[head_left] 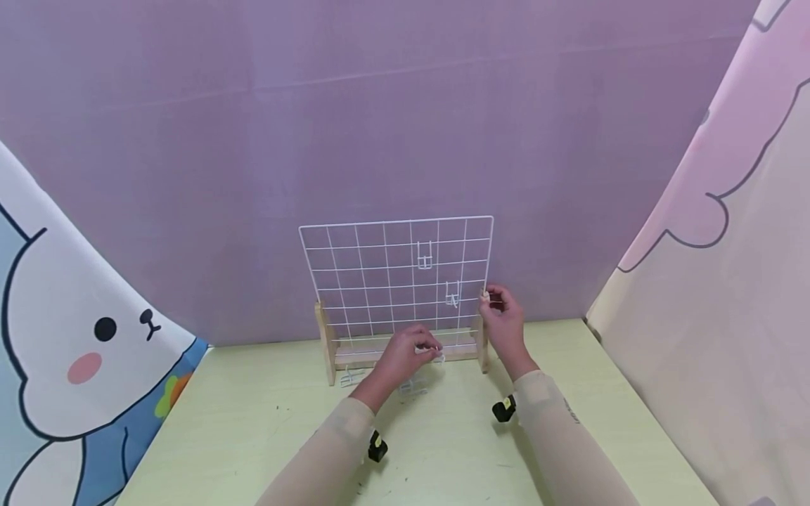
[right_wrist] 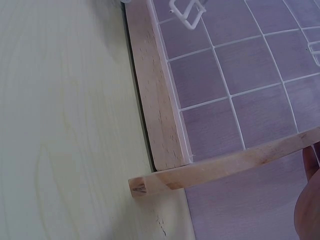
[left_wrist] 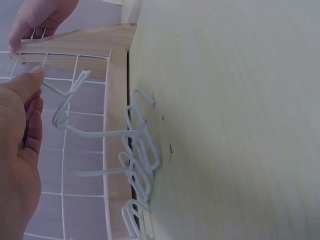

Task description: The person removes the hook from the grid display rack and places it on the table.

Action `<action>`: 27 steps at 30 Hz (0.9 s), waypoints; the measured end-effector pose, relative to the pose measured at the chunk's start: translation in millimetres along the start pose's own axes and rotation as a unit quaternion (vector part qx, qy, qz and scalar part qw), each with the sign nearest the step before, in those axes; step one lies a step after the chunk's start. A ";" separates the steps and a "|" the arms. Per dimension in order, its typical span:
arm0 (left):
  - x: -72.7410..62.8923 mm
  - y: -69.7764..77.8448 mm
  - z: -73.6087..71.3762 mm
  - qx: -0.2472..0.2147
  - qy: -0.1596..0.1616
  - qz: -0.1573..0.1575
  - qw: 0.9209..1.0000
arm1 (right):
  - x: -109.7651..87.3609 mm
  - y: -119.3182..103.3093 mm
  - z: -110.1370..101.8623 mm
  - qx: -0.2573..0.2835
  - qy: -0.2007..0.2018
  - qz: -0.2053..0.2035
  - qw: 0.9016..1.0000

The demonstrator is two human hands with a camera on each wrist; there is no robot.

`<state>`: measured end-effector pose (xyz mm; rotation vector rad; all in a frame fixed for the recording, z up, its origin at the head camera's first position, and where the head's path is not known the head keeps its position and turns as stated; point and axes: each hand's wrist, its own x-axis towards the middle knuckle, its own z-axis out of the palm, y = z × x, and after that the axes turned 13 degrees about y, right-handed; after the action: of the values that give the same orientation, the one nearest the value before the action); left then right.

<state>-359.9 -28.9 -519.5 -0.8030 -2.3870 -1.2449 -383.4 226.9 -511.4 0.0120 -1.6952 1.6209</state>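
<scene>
A white wire grid panel (head_left: 396,222) stands upright in a wooden stand (head_left: 327,344) on the table. My left hand (head_left: 402,357) is low in front of the panel and pinches a white wire hook (left_wrist: 62,107) between thumb and fingers. At the panel's right edge, my right hand (head_left: 505,323) grips the rack near the top of the right wooden upright (right_wrist: 240,159); its fingers are mostly cut off in the right wrist view. Two similar hooks hang on the grid, an upper one (head_left: 425,262) and a lower one (head_left: 452,296).
Several loose wire hooks (left_wrist: 145,150) lie on the pale table (head_left: 209,422) along the stand's base, partly behind my left arm in the head view. A purple backdrop (head_left: 405,126) rises behind the rack, with printed cloth panels (head_left: 120,393) on both sides.
</scene>
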 end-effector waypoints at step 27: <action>-5.5 -13.4 8.9 -0.045 0.001 -0.076 0.996 | -0.8 -3.3 1.7 -0.010 0.009 0.008 1.000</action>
<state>-364.1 -29.5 -536.0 -0.6555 -2.4448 -1.4187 -382.1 224.4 -508.9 -0.0262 -1.7031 1.6110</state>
